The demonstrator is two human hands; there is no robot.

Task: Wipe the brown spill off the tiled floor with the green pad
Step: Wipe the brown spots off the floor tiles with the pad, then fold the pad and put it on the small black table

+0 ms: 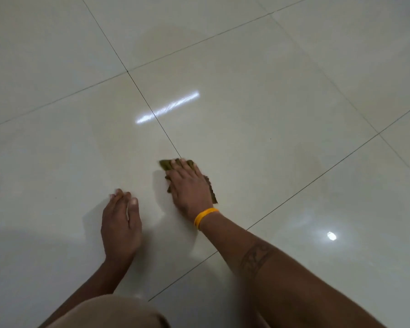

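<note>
Right hand flat on the crumpled olive-green scouring pad, fingers straight and slightly spread, pressing it onto the glossy cream tiled floor at frame centre, just beside a dark grout line. Yellow band on that wrist. Left hand lower left of it, flat on a tile, fingers together. No brown spill discernible.

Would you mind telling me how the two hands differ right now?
The right hand presses flat on the green pad; the left hand rests on bare floor. The right wrist wears a yellow band; the left is bare. The right reaches farther forward. Both lie palm down.
</note>
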